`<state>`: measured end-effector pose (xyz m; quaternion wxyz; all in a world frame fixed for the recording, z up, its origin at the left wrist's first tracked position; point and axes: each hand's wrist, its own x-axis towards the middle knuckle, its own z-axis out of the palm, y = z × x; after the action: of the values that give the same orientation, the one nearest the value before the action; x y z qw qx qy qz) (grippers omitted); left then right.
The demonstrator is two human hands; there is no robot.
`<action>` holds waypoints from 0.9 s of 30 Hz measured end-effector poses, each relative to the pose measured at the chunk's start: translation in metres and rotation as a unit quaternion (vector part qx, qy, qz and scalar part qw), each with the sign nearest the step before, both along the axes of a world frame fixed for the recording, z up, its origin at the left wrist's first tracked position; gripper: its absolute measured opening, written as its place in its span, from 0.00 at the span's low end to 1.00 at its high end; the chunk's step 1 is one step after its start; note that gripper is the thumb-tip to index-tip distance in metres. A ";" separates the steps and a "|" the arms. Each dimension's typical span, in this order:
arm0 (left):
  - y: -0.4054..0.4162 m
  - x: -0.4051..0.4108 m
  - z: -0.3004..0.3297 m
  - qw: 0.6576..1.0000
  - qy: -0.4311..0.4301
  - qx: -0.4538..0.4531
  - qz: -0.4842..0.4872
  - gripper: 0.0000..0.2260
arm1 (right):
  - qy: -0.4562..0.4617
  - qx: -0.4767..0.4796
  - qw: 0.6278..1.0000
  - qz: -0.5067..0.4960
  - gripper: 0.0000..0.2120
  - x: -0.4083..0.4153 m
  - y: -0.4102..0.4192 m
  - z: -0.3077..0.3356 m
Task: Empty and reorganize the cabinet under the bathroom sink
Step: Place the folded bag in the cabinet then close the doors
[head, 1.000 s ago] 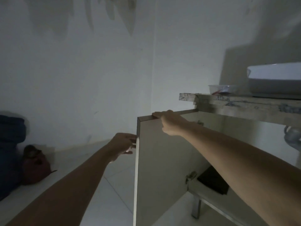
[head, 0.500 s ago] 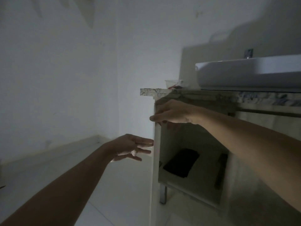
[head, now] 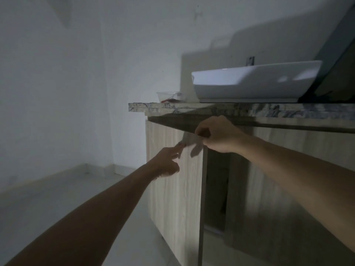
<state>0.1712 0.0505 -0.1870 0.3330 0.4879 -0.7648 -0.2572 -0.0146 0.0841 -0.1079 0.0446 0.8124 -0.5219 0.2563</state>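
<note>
Pale wood-grain laminate covers the door [head: 172, 189] of the cabinet [head: 288, 169] under the stone counter [head: 192, 109], on which a white sink [head: 255, 81] stands toward the right end and a clear tub [head: 169, 96] sits near the left corner. In the head view, the only one given, the door is seen nearly shut, with a narrow dark gap left along its right edge, where only darkness can be made out inside. The right hand [head: 217, 133] is held at the door's top right corner, its fingers curled over the upper edge just beneath the counter, so the door is gripped there. The left hand [head: 167, 160] is laid against the door's face near the top edge, two fingers extended and touching the panel, the others folded; nothing is held in it. The floor [head: 57, 198] beside the cabinet is seen only dimly. From this it is judged that the door is being pressed closed. Whether the contents were emptied and rearranged cannot be told, since the interior is hidden.
</note>
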 end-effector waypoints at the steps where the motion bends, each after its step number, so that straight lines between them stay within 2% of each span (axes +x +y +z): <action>1: -0.004 -0.007 -0.002 0.999 -0.036 -0.012 0.000 0.41 | 0.023 -0.049 0.998 -0.010 0.08 -0.007 -0.002 -0.006; 2: -0.007 -0.014 -0.003 0.997 -0.073 -0.024 0.001 0.42 | 0.065 -0.116 0.991 -0.014 0.07 -0.015 -0.006 -0.012; 4: -0.013 -0.025 -0.005 0.991 -0.128 -0.040 0.008 0.44 | 0.179 -0.247 0.952 -0.002 0.04 -0.033 -0.016 -0.028; 7: -0.022 -0.038 -0.006 0.983 -0.175 -0.051 0.002 0.45 | 0.272 -0.329 0.904 -0.012 0.09 -0.061 -0.026 -0.046; 12: -0.045 -0.061 -0.007 0.966 -0.243 -0.082 0.018 0.46 | 0.385 -0.261 0.877 -0.119 0.26 -0.090 -0.033 -0.062; 14: -0.053 -0.074 -0.007 0.957 -0.265 -0.112 0.024 0.46 | 0.418 -0.219 0.866 -0.166 0.30 -0.096 -0.038 -0.065; 17: -0.063 -0.095 -0.006 0.941 -0.307 -0.136 0.032 0.45 | 0.452 -0.194 0.843 -0.218 0.32 -0.100 -0.046 -0.065; 22: -0.080 -0.116 -0.003 0.918 -0.376 -0.118 0.054 0.45 | 0.451 -0.174 0.838 -0.254 0.33 -0.105 -0.064 -0.067; 27: -0.098 -0.121 0.003 0.883 -0.443 -0.140 0.063 0.45 | 0.448 -0.165 0.833 -0.281 0.33 -0.119 -0.080 -0.077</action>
<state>0.0498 -0.0478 -0.1838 0.0400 0.5461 -0.8286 0.1167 -0.1335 0.0038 -0.1849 0.4769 0.6368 -0.6009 -0.0767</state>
